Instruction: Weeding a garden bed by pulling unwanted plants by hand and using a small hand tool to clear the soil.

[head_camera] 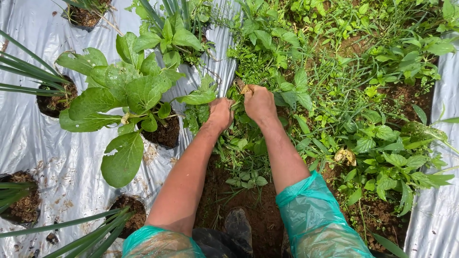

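Closest to my view is a dark boot (239,229) on bare brown soil (258,210), with teal plastic sleeves (311,215) bunched around both upper arms. From there my two bare forearms reach out over the furrow between the beds.

My left hand (221,113) is clenched around a tuft of weeds (248,67) at the edge of the silver sheet (48,148), fingers curled under so I see only knuckles. My right hand (258,102) sits just beside it, almost touching, also closed in a fist on stems of the same clump, a bit of pale stalk showing above the thumb. The weeds stand in the strip of open ground straight ahead of me, rooted between the sheeted bed on the left and the overgrown furrow on the right.

Left of my hands a broad-leaved green plant (124,91) grows from a round hole in the sheet, its leaves spreading over the plastic. Narrow leek-like blades (28,71) rise from other holes nearby. To the right, thick mixed weeds cover the soil, and another sheet edge (440,200) shows at far right.
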